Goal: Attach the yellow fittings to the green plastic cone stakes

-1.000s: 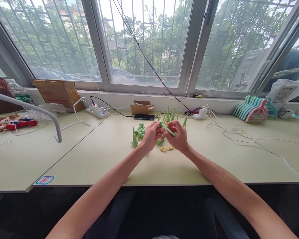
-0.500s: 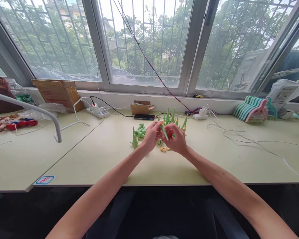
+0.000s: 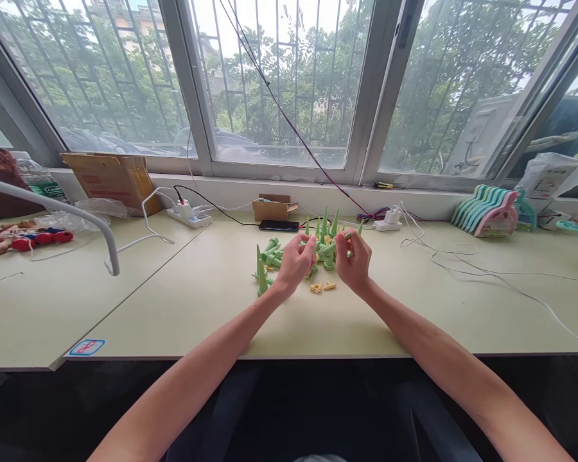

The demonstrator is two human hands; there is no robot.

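Observation:
My right hand (image 3: 355,263) is closed around a green pointed plastic piece (image 3: 341,240), held at a slant above the pile. My left hand (image 3: 297,262) is closed with thumb and fingertips together; whatever is between them, if anything, is too small to make out. Green cone-shaped pieces (image 3: 334,223) stand upright behind the hands, with small yellow parts among them. Other green pieces (image 3: 271,253) lie left of my left hand, beside an upright green cone (image 3: 262,278). A few small yellow plastic pieces (image 3: 316,287) lie on the table in front.
Behind the pile lie a black phone (image 3: 279,226) and a small open cardboard box (image 3: 273,208). Power strips (image 3: 189,218) and white cables (image 3: 455,262) run along the back and right. Teal and pink hangers (image 3: 486,212) stand at right; a grey lamp arm (image 3: 77,208) reaches in at left.
My hands have come apart; the right moved slightly right with the green piece, which now tilts differently. At the far right edge, another person's hand and a teal object have shifted.

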